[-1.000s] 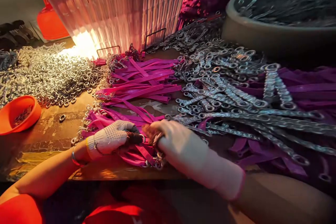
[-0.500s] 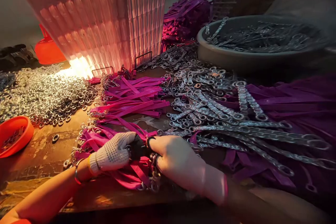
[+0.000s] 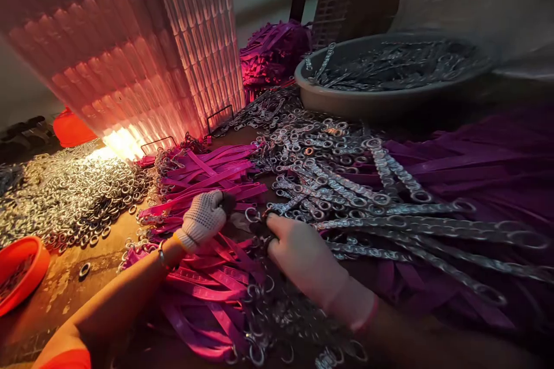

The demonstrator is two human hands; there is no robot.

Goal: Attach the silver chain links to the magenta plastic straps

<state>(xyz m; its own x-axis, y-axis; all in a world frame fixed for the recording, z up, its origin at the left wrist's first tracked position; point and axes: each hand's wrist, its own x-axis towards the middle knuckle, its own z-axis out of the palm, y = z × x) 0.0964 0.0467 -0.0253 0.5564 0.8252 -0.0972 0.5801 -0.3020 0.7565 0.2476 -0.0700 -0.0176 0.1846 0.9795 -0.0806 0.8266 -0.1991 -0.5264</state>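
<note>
My left hand (image 3: pixel 205 219), in a white dotted glove with dark fingertips, is closed above the pink straps (image 3: pixel 212 277). Whatever its fingers hold is hidden. Just to the right, my right hand (image 3: pixel 303 256) wears a pale glove and pinches a metal ring (image 3: pixel 252 215) at its dark fingertips. A small gap separates the two hands. Below them, pink straps with metal rings at their ends hang toward the table's front edge. Metal chain strips (image 3: pixel 346 181) with ringed ends lie beyond my right hand.
Loose rings form a heap (image 3: pixel 69 190) at left, beside a red bowl (image 3: pixel 26 271). A ribbed translucent panel (image 3: pixel 130 63) stands behind, glowing at its base. A grey basin (image 3: pixel 367 101) of chain strips sits at back right. Purple straps (image 3: pixel 471 167) are piled at right.
The view has shifted. My hands, close together over a pink strap before, are now farther apart. A metal ring now shows at my right fingertips, and more of the hanging pink straps is visible.
</note>
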